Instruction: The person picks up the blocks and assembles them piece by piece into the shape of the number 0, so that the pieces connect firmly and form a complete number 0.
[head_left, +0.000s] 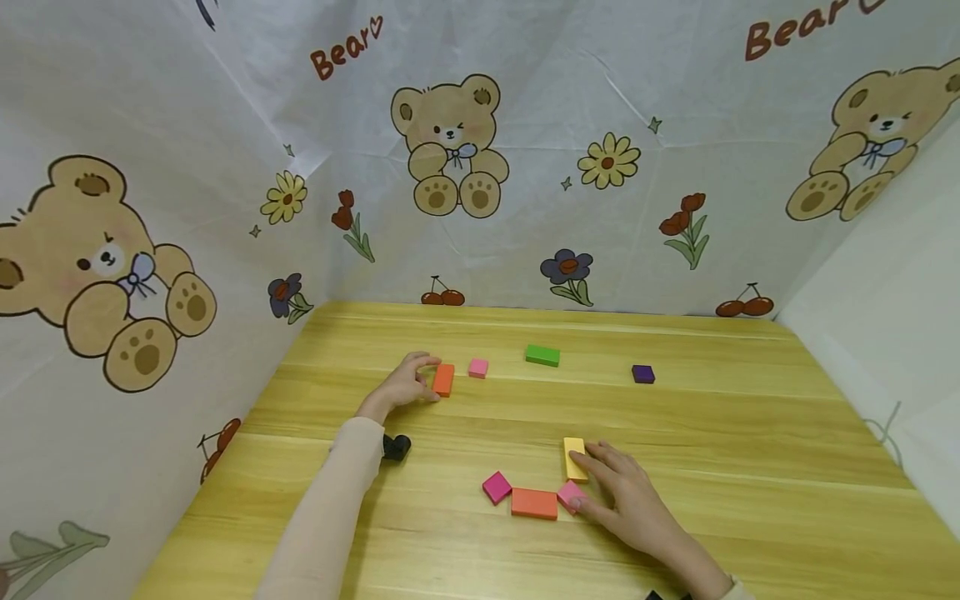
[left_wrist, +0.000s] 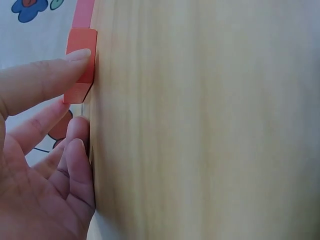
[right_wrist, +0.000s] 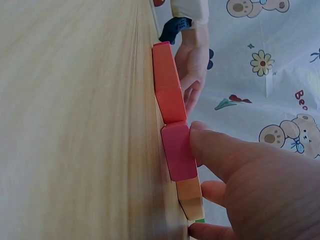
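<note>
Thumb and index finger of the left hand point(head_left: 401, 385) are pinching an orange block point(head_left: 443, 380), which is lying toward the far left of the wooden table point(head_left: 735, 467), a small pink block point(head_left: 478, 368) sitting just to its right. The left wrist camera is revealing what the head view is hiding: other fingers of that hand curling in toward the palm. Nearer the person, the right hand point(head_left: 633, 500) is lying relaxed, gripping nothing, its thumb touching a second pink block point(head_left: 572, 497) and its index finger resting on a yellow block point(head_left: 575, 460). At the right wrist, a magenta block point(head_left: 497, 488) is showing as a mere sliver behind a red-orange block point(head_left: 534, 503), while the head camera is showing its whole top. A green block point(head_left: 542, 356) is likewise peeping past the yellow one there but appearing whole from above; a purple block point(head_left: 642, 374) is appearing in the head view alone.
</note>
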